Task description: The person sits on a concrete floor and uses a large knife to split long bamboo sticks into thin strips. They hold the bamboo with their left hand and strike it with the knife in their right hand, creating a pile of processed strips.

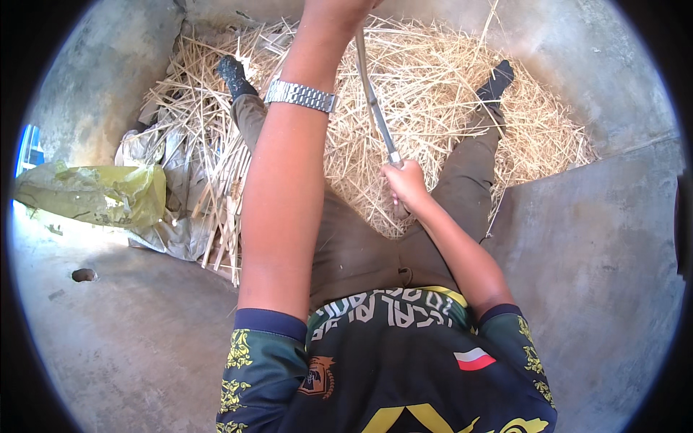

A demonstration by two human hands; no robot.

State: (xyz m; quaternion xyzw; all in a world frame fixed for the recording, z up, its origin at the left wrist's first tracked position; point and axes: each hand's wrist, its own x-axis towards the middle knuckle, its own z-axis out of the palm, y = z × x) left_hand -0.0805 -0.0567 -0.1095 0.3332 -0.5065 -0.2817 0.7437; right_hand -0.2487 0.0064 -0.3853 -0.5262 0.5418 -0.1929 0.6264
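Observation:
In my right hand [406, 184] is the handle of a sickle-like tool, my fingers closed around it. Its long, narrow, slightly curved grey blade [375, 105] runs up and away toward the top edge. My left arm stretches far forward with a metal-band watch on the wrist. Only part of my left hand [341, 9] shows at the top edge, near the blade's far end. Its fingers are cut off, so whether it grips anything is hidden. Dry straw [411, 79] lies in a thick heap under the blade and between my outstretched legs.
Concrete walls [606, 65] surround the heap. To the left, a yellow translucent plastic bag [108, 195] lies beside crumpled pale sheeting [184, 234]. A small round hole [84, 275] is in the concrete at the lower left. My dark-socked feet [496, 81] rest on the straw.

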